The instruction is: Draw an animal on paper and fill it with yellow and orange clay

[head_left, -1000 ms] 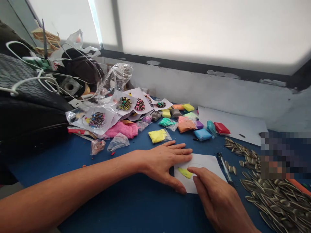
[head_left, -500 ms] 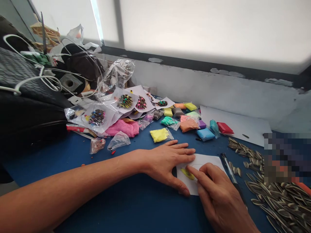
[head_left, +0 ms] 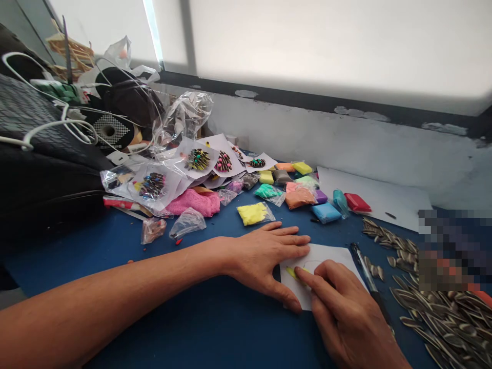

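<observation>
Pressing a yellow clay strip (head_left: 295, 272) onto the paper (head_left: 338, 256) with its index fingertip, the right hand (head_left: 346, 312) grips nothing. The left hand (head_left: 265, 259) lies flat, fingers spread, pinning the paper's left edge to the blue counter (head_left: 215, 328). Beyond lie clay packets (head_left: 303, 192).

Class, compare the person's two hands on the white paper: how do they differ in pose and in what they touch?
The left hand lies flat, fingers spread, on the white paper's left edge; the right hand is curled, its forefinger pressing the yellow clay. The left hand touches only paper and table; the right touches clay. Both rest on the same paper.
</observation>
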Demonstrator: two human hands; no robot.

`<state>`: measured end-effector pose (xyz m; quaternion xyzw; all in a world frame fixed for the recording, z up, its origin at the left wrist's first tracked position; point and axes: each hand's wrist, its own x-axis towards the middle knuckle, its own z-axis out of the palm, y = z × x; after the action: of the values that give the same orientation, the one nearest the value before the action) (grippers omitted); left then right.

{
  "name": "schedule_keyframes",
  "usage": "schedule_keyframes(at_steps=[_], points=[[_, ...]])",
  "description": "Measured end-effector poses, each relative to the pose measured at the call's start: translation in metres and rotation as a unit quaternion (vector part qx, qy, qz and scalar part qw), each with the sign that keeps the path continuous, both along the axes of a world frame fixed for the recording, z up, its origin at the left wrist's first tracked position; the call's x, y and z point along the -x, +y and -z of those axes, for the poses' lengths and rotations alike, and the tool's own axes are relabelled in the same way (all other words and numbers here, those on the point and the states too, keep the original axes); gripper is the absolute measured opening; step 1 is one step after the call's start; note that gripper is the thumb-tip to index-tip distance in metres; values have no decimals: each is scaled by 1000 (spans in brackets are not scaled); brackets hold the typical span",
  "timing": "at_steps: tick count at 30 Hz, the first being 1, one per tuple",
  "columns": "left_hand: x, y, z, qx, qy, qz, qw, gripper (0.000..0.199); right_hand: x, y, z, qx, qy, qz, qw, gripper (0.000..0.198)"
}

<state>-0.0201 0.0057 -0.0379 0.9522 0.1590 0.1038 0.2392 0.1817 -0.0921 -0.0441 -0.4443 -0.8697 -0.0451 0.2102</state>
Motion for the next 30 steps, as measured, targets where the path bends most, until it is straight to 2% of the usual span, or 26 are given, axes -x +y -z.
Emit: schedule_keyframes(at_steps=[17, 24, 30], points=[[-1, 0, 1, -5, -5, 2, 1000, 88, 0, 0, -1, 12, 8, -13, 1000, 26], [0, 0, -1, 4, 0, -4, 1000, 91, -2, -1, -3, -8, 29, 17, 999, 29], [0, 0, 0, 2, -3, -1, 1000, 90, -1, 0, 0, 15, 6, -2, 1000, 28]])
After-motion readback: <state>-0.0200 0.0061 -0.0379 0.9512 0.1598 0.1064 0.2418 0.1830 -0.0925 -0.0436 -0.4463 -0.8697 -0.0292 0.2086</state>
